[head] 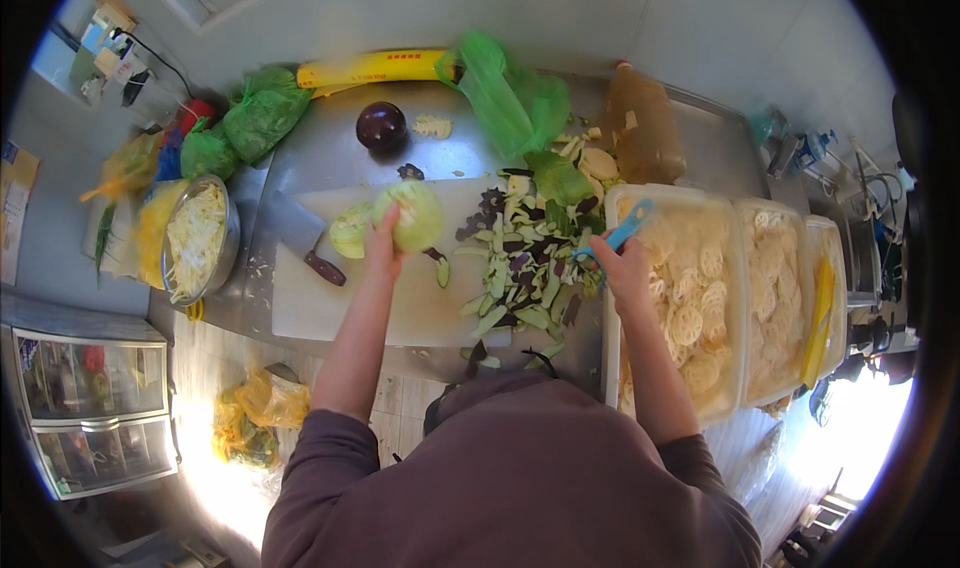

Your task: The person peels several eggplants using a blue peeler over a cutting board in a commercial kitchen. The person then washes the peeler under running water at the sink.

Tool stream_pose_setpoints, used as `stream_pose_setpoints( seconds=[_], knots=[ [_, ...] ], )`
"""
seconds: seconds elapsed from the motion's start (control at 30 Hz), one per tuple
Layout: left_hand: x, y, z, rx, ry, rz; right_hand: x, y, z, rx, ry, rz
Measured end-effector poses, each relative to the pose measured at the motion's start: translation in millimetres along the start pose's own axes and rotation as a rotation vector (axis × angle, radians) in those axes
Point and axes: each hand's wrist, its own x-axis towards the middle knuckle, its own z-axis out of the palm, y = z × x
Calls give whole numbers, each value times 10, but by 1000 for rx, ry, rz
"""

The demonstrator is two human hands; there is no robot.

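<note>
My left hand (385,249) holds a pale green, round peeled vegetable (417,215) above the white cutting board (442,320). Another pale green round piece (351,230) rests just left of it. In my right hand (622,268) is a blue peeler (627,225), over the right edge of a heap of green and dark purple peelings (525,268). A cleaver (300,226) with a dark handle lies at the board's left side. One curled peel strip (441,269) is on the board below my left hand. Farther back sits a dark purple round eggplant (381,126).
At the left, a metal bowl (229,245) holds shredded pale vegetable. Tubs of lotus root slices (686,320) stand at the right. Behind the peelings are a green plastic bag (510,102) and a large brown-filled bottle (643,129). A yellow box (375,69) lies along the wall.
</note>
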Motion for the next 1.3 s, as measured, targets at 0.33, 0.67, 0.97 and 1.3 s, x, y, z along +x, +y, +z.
stream_pose_setpoints(
  seconds=[0.33,0.67,0.97,1.3],
  knots=[
    [721,-613,-57,611,432,82,-148,38,197,-124,-167,30],
    [14,-1221,677,1338,357,5,-218,-42,92,-133,-108,61],
    [55,-750,1629,1235,-697,345,-217,-59,-121,-208,-8,99],
    [2285,755,711,1872,241,364,-37,-100,-45,-260,-75,78]
  ],
)
